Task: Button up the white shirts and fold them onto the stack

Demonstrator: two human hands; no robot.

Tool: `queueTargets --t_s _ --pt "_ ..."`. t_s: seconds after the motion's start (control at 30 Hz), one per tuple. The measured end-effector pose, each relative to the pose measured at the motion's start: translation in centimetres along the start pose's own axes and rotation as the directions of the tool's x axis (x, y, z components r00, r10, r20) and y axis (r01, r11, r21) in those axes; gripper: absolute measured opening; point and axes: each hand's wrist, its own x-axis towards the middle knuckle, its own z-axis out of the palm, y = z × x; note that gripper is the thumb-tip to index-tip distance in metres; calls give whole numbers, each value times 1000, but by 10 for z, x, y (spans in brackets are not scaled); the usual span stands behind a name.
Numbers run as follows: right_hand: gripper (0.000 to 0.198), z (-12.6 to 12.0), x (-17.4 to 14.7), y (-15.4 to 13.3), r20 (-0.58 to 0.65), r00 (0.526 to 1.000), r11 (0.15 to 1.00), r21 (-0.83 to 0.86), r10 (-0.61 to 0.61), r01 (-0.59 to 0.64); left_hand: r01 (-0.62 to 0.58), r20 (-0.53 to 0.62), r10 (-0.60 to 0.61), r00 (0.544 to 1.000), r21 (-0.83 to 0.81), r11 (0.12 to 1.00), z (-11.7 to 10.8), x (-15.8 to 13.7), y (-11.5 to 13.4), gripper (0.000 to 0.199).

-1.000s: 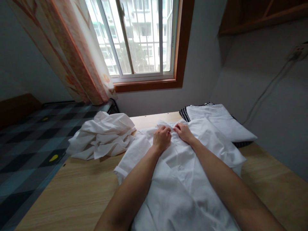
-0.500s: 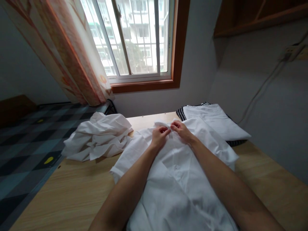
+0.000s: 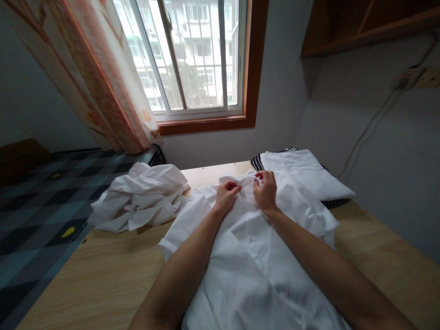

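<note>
Right hand (image 3: 266, 192) shifted rightward, half-curled, left hand (image 3: 226, 195) curled at shirt collar (image 3: 246, 180)

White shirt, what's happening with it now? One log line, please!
left hand: at collar; right hand: at collar; shirt: on table, front up; crumpled cloth: left of shirt; folded clothes: behind shirt, right

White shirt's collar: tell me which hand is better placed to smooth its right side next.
Probably the right hand: it is at that side of the collar. The left hand is farther left, so it would likely have to reach across.
</note>
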Motion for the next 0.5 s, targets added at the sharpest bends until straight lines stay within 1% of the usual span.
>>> queueTargets --t_s 0.07,0.13,0.2,0.27,0.3,0.37,0.43,0.5 --pt "17 -1 -7 -7 28 994 993 46 -109 107 16 4 -16 1000 -27 1000 0 0 0 20" --pt "15 -1 -12 -11 26 980 980 52 -196 194 21 -2 -21 1000 -57 998 0 -1 1 20" --pt "12 -1 -13 -12 -7 976 973 68 -219 219 16 -5 -16 1000 -79 997 0 -1 2 20" --pt "12 0 -12 -11 -21 981 975 115 -190 192 6 -1 -6 1000 -78 997 0 -1 2 20" --pt "12 0 -12 -9 3 985 975 139 -174 172 0 5 0 1000 -65 998 0 -1 3 19" --pt "13 2 -11 -6 111 985 981 153 -135 117 -8 18 8 1000 -35 999 0 -1 3 19" --pt "12 4 -10 -3 222 973 989 140 -71 40 -12 33 12 999 -18 1000 -1 0 4 20" --pt "10 7 -11 -2 269 963 986 159 -5 -39 -17 50 17 999 -3 1000 -2 0 3 21"
